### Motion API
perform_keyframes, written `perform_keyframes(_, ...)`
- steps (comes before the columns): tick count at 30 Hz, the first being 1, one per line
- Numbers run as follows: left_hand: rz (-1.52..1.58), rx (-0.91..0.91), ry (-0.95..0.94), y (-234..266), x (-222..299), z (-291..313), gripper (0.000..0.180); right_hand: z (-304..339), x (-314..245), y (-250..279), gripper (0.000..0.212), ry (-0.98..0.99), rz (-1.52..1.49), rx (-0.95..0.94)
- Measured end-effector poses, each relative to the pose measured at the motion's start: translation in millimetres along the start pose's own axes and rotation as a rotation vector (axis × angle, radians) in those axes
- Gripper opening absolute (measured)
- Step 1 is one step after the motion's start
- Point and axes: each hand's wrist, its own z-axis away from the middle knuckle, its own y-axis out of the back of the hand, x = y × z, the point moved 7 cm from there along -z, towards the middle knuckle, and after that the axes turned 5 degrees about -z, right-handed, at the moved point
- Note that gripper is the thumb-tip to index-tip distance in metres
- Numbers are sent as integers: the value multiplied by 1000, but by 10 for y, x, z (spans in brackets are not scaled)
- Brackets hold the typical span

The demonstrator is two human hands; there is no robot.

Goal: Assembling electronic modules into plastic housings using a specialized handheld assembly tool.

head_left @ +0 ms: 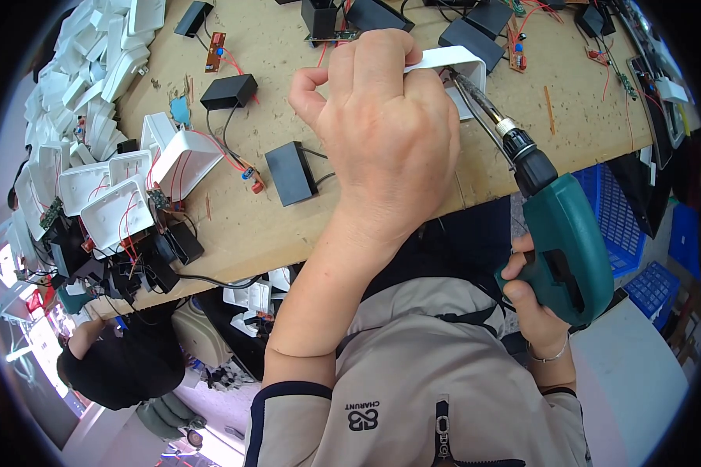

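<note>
My left hand is closed over a white plastic housing, keeping it on its side near the middle of the workbench. In my right hand is a green pistol-shaped soldering gun, gripped by its handle. Its thin metal tip points up and left, reaching into the open side of the housing. The back of my left hand hides much of the housing and whatever lies inside it. A black box with a cable lies left of my left wrist.
White plastic housings are heaped at the far left, with several wired ones nearer. More black boxes and small circuit boards lie across the wooden bench. Blue crates stand below right. Another person is at lower left.
</note>
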Motion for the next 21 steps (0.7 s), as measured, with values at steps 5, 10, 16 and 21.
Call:
perform_keyframes(5,8,-8,8,4,-3,-4,8,17,14,3,32,-22,-42,7)
perform_keyframes(10,15,0,2,7,-2,-5,9,23,27,11,27,-64,6,-2)
perform_keyframes(16,16,10,-2,4,-8,-2,9,97,128,40,68,-46,50,-112)
perform_keyframes(21,9,8,-2,8,-12,5,9,98,112,36,67,-21,70,-124)
